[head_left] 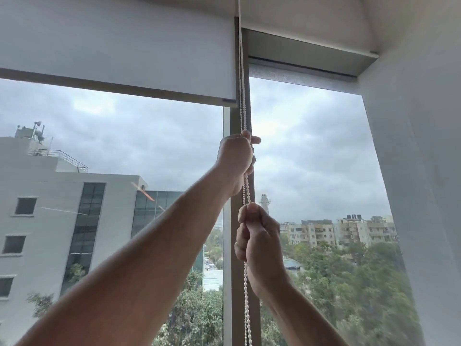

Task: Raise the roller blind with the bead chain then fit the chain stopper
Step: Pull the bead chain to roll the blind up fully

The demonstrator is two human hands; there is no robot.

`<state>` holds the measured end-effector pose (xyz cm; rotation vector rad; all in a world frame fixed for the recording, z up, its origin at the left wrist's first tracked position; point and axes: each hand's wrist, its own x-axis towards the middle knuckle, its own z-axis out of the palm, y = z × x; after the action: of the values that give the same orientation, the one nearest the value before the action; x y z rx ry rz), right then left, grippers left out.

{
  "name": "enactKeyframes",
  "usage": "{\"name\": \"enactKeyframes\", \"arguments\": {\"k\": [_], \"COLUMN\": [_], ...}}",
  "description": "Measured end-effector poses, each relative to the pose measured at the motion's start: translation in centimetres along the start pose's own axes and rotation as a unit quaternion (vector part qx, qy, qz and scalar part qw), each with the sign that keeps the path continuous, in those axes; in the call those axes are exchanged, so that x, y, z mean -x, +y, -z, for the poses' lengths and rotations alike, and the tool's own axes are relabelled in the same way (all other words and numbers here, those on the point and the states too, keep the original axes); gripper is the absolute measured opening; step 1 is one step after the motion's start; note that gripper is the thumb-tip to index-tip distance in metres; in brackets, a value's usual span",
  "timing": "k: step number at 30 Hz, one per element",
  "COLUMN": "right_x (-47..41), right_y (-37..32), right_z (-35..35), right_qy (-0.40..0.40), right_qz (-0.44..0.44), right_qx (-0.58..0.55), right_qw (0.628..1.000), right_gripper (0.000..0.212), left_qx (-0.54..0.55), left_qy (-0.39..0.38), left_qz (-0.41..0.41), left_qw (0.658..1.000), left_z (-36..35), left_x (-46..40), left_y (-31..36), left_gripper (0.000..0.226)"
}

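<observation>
A white roller blind (119, 53) covers the top of the left window pane, its bottom bar (117, 89) well above eye level. A white bead chain (243, 71) hangs down in front of the window mullion (232, 270). My left hand (235, 158) is raised and closed around the chain. Below it, my right hand (259, 240) grips the same chain in a fist. The chain runs on below my right hand to the bottom of the frame. No chain stopper is visible.
A second blind (306, 68) over the right pane is rolled almost fully up. A white wall (414, 171) stands close on the right. Through the glass are buildings, trees and a cloudy sky.
</observation>
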<state>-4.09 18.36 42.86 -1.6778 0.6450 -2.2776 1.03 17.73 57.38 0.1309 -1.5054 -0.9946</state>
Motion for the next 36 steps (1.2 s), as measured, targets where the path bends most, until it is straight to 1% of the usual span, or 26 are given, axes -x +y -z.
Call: {"name": "enactKeyframes", "arguments": {"k": [4,7,9,13,15,17,20,24,26,29,32,36], "right_x": [-0.8,-1.5,-2.2,-4.4,-5.7,-6.9,-9.0,-11.5,-12.5,-13.6,-14.0,-14.0], "right_y": [0.3,0.4,0.1,-0.7,-1.3,-2.0,-3.4,-6.1,-7.0,-7.6,-7.2,-6.6], "right_z": [0.7,1.9,2.6,3.3,3.1,2.7,2.0,0.3,-0.7,-2.7,-3.8,-3.6], "right_qy": [-0.028,-0.055,-0.059,-0.052,-0.042,-0.026,-0.014,-0.064,-0.064,-0.006,0.053,0.067], "right_qz": [-0.022,-0.043,-0.041,-0.065,-0.068,-0.068,-0.079,-0.088,-0.090,-0.091,-0.052,0.005], "right_qx": [0.002,0.020,0.022,0.018,0.009,-0.003,-0.025,-0.016,-0.008,0.010,0.030,0.047], "right_qw": [0.999,0.997,0.997,0.996,0.997,0.997,0.996,0.994,0.994,0.996,0.997,0.997], "right_gripper": [0.038,0.037,0.044,0.065,0.068,0.065,0.054,0.053,0.050,0.041,0.033,0.034], "left_qx": [0.012,-0.010,-0.029,-0.039,-0.037,-0.029,-0.039,-0.060,-0.073,-0.088,-0.075,-0.030], "left_qy": [0.056,0.067,0.063,0.048,0.036,0.022,0.031,0.036,0.042,0.045,0.033,-0.017], "left_qz": [-0.038,-0.058,-0.061,-0.054,-0.041,-0.050,-0.088,-0.113,-0.106,-0.111,-0.116,-0.095], "left_qw": [0.998,0.996,0.996,0.997,0.998,0.998,0.995,0.991,0.991,0.989,0.990,0.995], "left_z": [-0.6,-0.4,-0.2,0.3,0.4,0.3,0.5,1.2,1.2,1.3,1.6,2.5], "left_x": [-0.1,0.0,0.5,2.2,3.2,4.0,4.9,5.8,6.3,7.0,6.8,6.5], "left_y": [-0.5,-0.8,-1.3,-3.2,-4.6,-6.0,-7.6,-8.7,-9.2,-9.6,-9.5,-9.6], "left_gripper": [0.035,0.036,0.037,0.033,0.028,0.031,0.042,0.041,0.039,0.037,0.038,0.041]}}
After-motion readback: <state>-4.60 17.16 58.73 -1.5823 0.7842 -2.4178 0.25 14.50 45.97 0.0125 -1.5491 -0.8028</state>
